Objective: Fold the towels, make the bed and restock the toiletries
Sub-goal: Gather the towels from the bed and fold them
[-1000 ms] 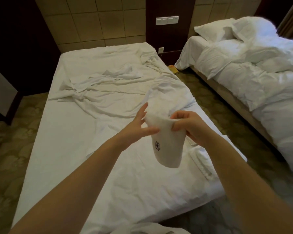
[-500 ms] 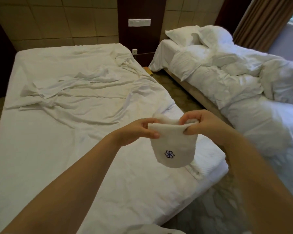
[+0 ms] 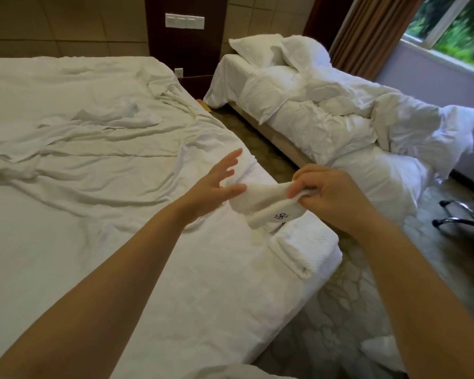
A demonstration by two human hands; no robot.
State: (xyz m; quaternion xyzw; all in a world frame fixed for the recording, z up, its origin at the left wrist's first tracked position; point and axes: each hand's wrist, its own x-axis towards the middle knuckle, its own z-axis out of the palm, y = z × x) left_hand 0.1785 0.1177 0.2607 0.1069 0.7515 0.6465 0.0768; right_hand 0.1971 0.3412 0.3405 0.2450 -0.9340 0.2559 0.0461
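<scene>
1. The left hand (image 3: 216,184) has released the small towel (image 3: 260,205) since a moment ago; its fingers spread wide, the thumb seemingly brushing the towel's end.
2. The right hand (image 3: 331,195) pinches the other end, holding it above the bed's (image 3: 121,255) right edge.
3. Below, a folded towel (image 3: 307,248) lies at that edge's near corner, likely the stacking spot.
4. Beyond, the second bed (image 3: 340,124) lies unmade.

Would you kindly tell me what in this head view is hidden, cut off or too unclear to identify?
Head view:
- Logo on the small towel: creased and blurred, unreadable.
- Towel's gripped end: covered by the right hand.
- Chair base: cut off by the right edge.
- Yellowish item on the floor: mostly hidden by the near bed's corner.
</scene>
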